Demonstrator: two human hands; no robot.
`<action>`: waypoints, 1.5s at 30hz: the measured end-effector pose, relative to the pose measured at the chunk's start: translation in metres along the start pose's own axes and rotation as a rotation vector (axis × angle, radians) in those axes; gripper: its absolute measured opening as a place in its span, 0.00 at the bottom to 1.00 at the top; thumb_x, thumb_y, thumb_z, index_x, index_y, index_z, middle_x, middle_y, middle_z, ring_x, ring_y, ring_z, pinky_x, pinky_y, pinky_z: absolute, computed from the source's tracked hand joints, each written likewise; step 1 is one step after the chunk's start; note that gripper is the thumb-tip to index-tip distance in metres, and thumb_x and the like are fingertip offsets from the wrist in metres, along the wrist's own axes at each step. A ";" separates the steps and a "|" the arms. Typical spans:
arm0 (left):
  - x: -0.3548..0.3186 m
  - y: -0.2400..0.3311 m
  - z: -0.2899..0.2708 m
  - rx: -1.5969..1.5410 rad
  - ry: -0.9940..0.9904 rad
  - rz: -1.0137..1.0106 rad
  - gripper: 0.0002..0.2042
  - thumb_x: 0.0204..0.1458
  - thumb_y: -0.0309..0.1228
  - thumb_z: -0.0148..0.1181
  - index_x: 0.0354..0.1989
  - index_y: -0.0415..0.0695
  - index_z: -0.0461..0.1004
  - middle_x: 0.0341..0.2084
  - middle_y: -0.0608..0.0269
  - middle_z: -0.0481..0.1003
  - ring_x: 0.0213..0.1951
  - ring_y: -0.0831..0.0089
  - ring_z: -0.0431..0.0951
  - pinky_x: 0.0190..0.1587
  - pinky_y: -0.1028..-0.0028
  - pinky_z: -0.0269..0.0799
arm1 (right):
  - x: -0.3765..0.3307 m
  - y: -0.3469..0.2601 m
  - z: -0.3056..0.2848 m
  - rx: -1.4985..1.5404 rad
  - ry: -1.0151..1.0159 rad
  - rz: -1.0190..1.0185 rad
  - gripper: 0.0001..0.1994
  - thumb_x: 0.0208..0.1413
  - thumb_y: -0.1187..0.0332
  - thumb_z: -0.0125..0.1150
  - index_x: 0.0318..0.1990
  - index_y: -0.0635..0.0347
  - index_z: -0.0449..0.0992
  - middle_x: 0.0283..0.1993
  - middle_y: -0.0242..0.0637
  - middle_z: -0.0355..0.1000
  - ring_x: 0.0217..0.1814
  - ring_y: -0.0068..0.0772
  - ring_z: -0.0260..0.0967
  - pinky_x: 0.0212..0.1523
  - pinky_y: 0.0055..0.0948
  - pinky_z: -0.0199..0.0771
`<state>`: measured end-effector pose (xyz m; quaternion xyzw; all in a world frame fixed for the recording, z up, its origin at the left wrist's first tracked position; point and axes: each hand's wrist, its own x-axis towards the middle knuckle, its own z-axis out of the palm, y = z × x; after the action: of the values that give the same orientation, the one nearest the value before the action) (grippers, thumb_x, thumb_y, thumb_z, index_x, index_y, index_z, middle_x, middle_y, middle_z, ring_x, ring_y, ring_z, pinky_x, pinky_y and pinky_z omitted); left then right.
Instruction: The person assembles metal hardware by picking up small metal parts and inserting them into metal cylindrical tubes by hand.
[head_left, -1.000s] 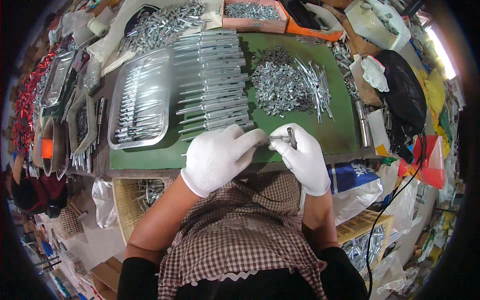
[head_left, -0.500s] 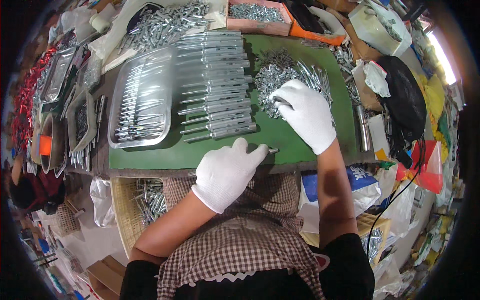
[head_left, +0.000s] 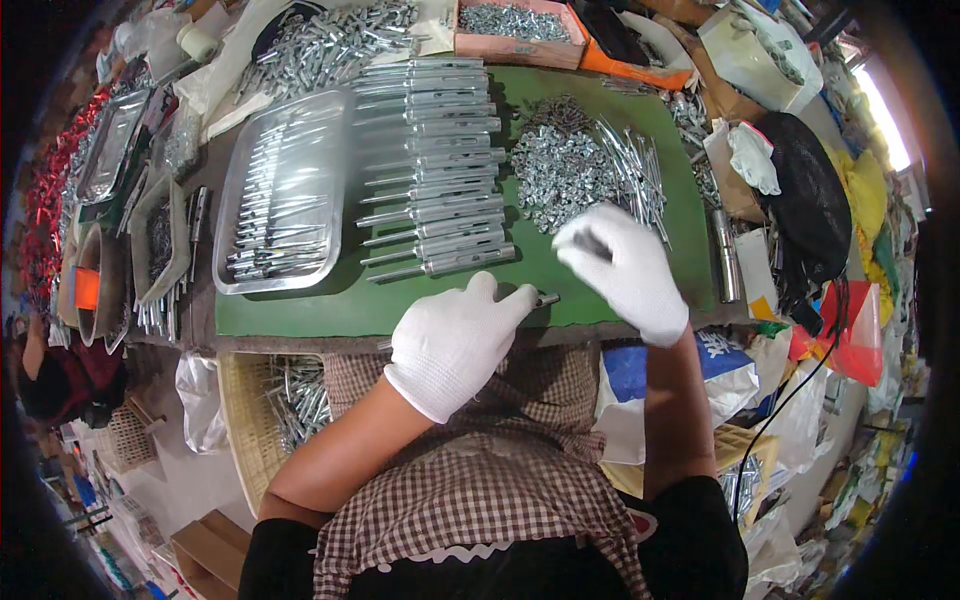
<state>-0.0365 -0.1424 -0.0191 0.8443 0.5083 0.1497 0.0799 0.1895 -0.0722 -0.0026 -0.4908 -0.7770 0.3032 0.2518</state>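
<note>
My left hand (head_left: 453,340), in a white knit glove, is closed around a slim metal tube (head_left: 546,300); only its tip shows past my fingers. My right hand (head_left: 632,275), gloved too, hovers at the near edge of a heap of small silvery metal parts (head_left: 560,185). Its thumb and fingers are curled together, and whatever they hold is too dark and small to make out. Left of the heap lies a row of slotted metal tubes with thin rods (head_left: 440,262). Long thin metal pins (head_left: 640,185) lie to the heap's right, and small dark pieces (head_left: 553,115) behind it.
A clear plastic tray (head_left: 335,225) with thin pointed metal rods stands left on the green mat (head_left: 400,308). Behind are a pile of metal tubes (head_left: 325,50) and a pink box (head_left: 520,45) of small parts. A thick metal cylinder (head_left: 725,258) lies at the right.
My right hand has moved from over the heap toward me and slightly right, fingers still curled. My left hand stays in place with the tube.
</note>
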 end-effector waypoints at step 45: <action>0.001 0.004 -0.001 -0.049 0.003 -0.071 0.13 0.58 0.35 0.62 0.51 0.59 0.79 0.30 0.59 0.72 0.24 0.57 0.79 0.26 0.59 0.76 | -0.061 -0.020 0.053 -0.232 0.123 -0.114 0.07 0.55 0.68 0.68 0.40 0.54 0.80 0.41 0.39 0.76 0.40 0.49 0.78 0.40 0.42 0.79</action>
<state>-0.0336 -0.1436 -0.0165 0.8234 0.5342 0.1605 0.1048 0.1647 -0.1467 -0.0311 -0.4892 -0.8167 0.1657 0.2573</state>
